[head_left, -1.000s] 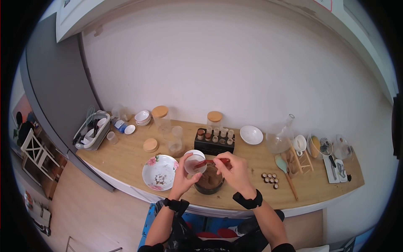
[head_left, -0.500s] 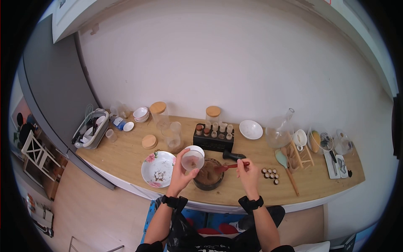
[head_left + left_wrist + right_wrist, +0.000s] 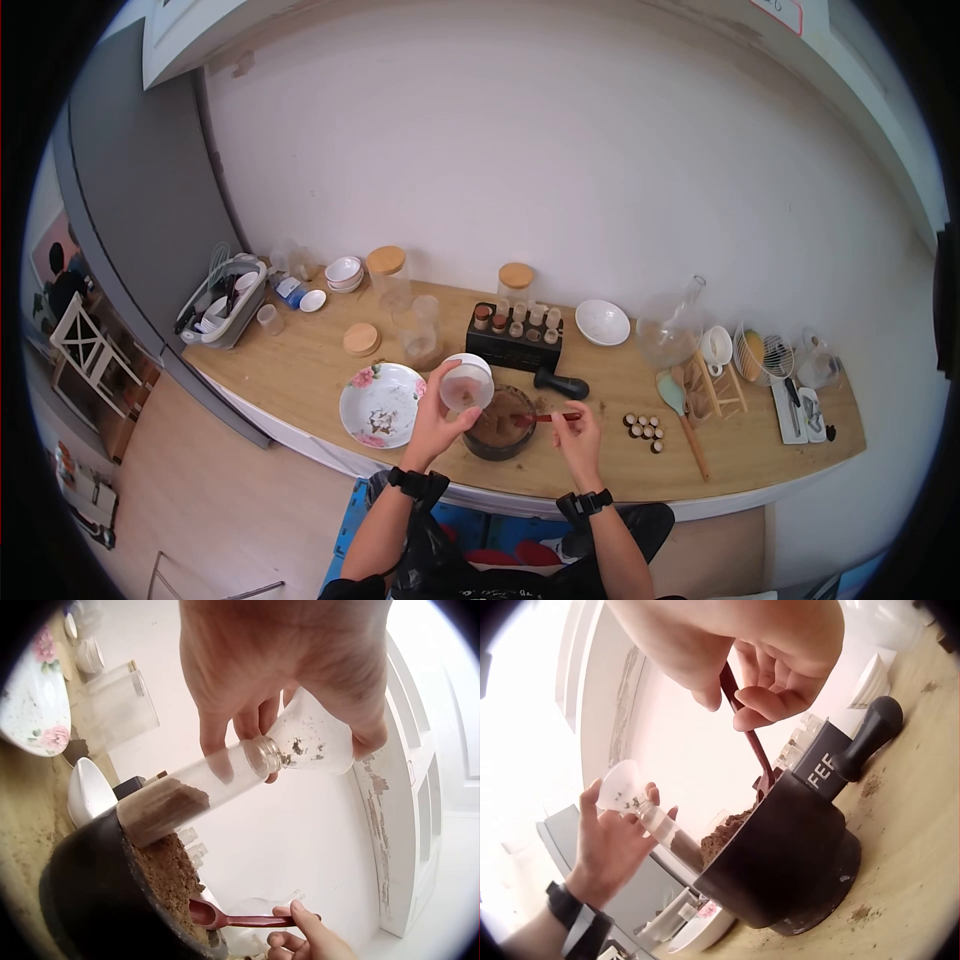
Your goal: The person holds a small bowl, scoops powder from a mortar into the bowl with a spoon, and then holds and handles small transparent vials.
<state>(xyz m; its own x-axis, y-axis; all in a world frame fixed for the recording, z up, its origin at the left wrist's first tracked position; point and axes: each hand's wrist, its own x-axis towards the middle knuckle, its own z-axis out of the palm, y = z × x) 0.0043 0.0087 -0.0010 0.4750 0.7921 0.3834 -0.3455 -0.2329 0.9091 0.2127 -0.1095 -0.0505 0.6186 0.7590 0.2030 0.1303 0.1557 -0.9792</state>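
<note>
My left hand (image 3: 432, 420) grips a clear glass tube (image 3: 240, 776), partly filled with brown powder, with a clear plastic funnel (image 3: 319, 742) set in its mouth. In the left wrist view the tube slants, its lower end overlapping the rim of a black bowl (image 3: 97, 892). Dark specks stick inside the funnel. Loose brown powder (image 3: 169, 874) fills much of the bowl. My right hand (image 3: 580, 440) pinches the handle of a dark red spoon (image 3: 259, 921), its scoop down at the powder inside the bowl. The lowest part of the scoop is hidden in the right wrist view.
A floral plate (image 3: 352, 405) lies left of the bowl, and a small white bowl (image 3: 86, 791) stands behind it. Behind are a black rack (image 3: 490, 350) of small bottles and a black pestle-like piece (image 3: 562, 384). Several small caps (image 3: 645, 430) and a green spatula (image 3: 672, 393) lie right.
The red spoon has moved from over the funnel down and right into the bowl, with my right hand. My left hand has kept hold of the tube and funnel with little movement.
</note>
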